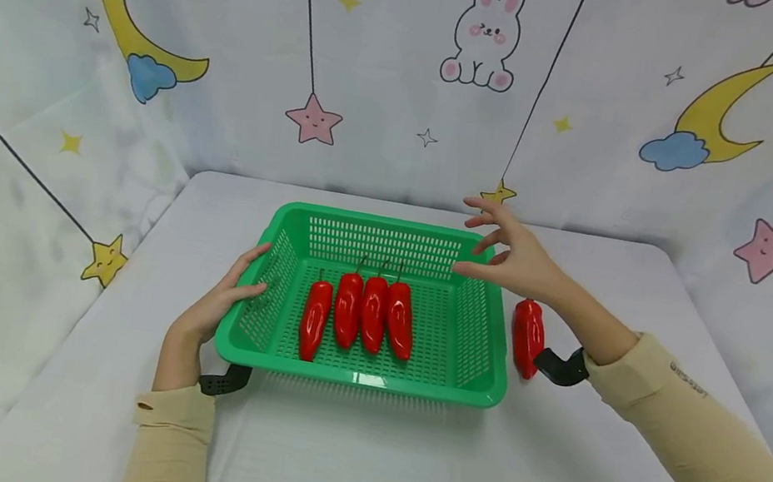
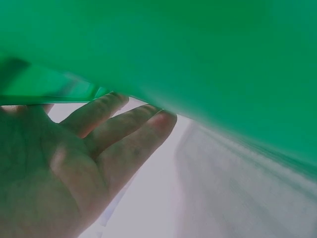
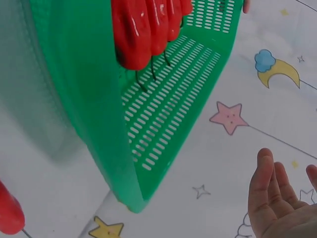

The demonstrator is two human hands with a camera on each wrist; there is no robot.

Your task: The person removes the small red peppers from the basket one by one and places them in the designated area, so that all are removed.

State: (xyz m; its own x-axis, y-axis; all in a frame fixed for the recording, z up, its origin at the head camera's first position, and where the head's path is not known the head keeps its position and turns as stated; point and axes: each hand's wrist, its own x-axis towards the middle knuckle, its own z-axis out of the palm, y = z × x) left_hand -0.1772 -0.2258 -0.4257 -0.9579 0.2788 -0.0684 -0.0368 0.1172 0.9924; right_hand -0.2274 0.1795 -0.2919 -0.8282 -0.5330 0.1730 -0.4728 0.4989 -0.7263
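A green plastic basket point(image 1: 364, 381) with slotted walls stands on the table, and several red chili peppers point(image 1: 347, 311) lie side by side in it, stems toward the far wall. My left hand point(image 1: 212, 310) holds the basket's left rim, thumb over the edge; its other fingers point(image 2: 143, 134) reach along under the rim in the left wrist view. Above the far right corner of the basket is my right hand point(image 1: 509, 256), fingers spread apart from the thumb, holding nothing. One more red chili pepper point(image 1: 527, 339) lies outside the basket, just right of it, beside my right forearm.
A white cloth covers the table point(image 1: 335, 469). Behind it hangs a backdrop point(image 1: 398, 167) printed with moons, stars and a rabbit. Dark wrist straps point(image 1: 564, 368) sit on both arms.
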